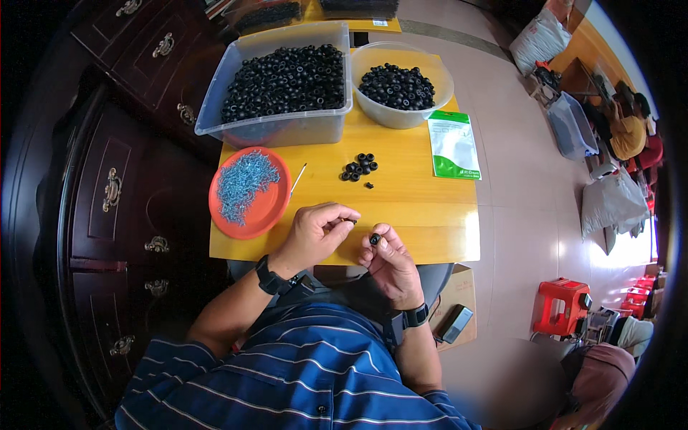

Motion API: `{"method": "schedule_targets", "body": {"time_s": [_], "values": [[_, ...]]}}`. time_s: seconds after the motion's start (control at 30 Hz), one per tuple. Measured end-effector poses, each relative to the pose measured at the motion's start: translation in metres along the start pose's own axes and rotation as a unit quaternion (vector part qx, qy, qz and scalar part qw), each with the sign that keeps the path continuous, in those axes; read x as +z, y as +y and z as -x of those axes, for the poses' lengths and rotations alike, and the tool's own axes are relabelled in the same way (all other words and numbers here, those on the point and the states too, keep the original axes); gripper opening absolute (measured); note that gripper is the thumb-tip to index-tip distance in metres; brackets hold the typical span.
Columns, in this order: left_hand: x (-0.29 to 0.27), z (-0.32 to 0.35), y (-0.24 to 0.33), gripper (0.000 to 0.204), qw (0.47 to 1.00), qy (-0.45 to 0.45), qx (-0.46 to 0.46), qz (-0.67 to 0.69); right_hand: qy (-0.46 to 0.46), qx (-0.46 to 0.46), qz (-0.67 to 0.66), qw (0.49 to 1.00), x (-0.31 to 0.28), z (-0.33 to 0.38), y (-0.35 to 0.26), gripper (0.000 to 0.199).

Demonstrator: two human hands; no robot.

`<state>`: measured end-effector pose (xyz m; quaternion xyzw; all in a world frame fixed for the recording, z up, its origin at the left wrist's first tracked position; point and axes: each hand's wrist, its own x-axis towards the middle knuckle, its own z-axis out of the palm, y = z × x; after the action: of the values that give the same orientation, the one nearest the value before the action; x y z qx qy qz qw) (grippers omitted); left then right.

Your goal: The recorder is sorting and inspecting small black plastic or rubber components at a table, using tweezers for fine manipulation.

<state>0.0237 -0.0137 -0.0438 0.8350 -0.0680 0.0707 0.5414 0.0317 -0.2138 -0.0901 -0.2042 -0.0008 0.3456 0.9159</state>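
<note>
Over the table's near edge, my right hand [394, 259] is closed around a small round black piece [375, 239] with a hole, pinched between thumb and fingers. Just left of it, my left hand [319, 231] pinches a small dark piece [352, 221], mostly covered by the fingertips. The hands are close but apart. Ahead of them lies a loose cluster of black round pieces [359, 168], with a smaller black piece [369, 185] beside it. A red plate [266, 212] of silvery screws [246, 183] is near my left hand, and a thin pale stick-like tool [299, 179] lies next to it.
A large clear bin [287, 129] and a round clear tub [401, 118], both holding black pieces, stand at the table's back. A green-and-white packet [455, 147] overhangs the right edge. Dark drawers [107, 186] flank the left. A red stool [562, 307] and a seated person [602, 373] are right.
</note>
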Motion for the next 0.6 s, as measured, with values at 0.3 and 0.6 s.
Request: {"method": "schedule_targets", "body": {"time_s": [0.3, 0.6], "values": [[-0.025, 0.022, 0.023, 0.011, 0.998, 0.040, 0.042, 0.004, -0.013, 0.032, 0.032, 0.999, 0.010, -0.010, 0.015, 0.025], [-0.031, 0.024, 0.028, 0.016, 0.999, 0.018, 0.031, 0.025, -0.016, 0.035, 0.037, 0.999, 0.011, -0.013, 0.021, 0.022]]}}
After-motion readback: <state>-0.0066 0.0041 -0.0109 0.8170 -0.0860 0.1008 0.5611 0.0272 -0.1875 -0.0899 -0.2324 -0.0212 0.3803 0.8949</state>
